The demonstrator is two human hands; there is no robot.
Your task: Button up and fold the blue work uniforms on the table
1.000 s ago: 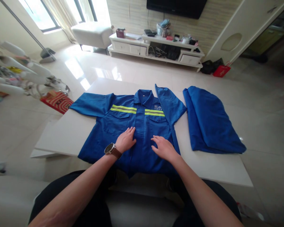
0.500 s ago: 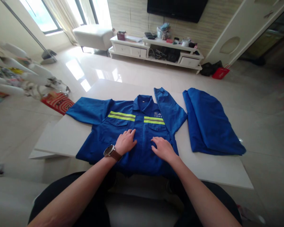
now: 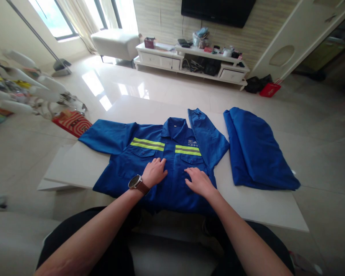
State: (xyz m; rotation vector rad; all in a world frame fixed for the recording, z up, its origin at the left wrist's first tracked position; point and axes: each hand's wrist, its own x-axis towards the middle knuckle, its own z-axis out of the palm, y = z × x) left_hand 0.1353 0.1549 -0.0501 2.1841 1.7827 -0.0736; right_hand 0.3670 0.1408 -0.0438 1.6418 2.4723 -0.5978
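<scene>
A blue work jacket (image 3: 143, 161) with yellow-green reflective stripes lies front up on a white table (image 3: 253, 205), collar pointing away from me. One sleeve stretches out to the left; the other is bent upward beside the collar on the right. My left hand (image 3: 154, 171), with a watch on its wrist, rests on the jacket front left of the button placket, fingers extended. On the other side of the placket my right hand (image 3: 198, 180) lies on the cloth below the chest pocket, fingers apart. Neither hand grips anything.
A folded blue garment (image 3: 255, 149) lies on the table's right side. Left of the table are a red patterned bag (image 3: 71, 122) and a machine with white thread cones (image 3: 46, 82). A low white cabinet (image 3: 158, 59) stands by the far wall, near a white bench (image 3: 115, 42).
The view has shifted slightly, so everything appears a little lower and to the right. Both hands stay in nearly the same places on the jacket.
</scene>
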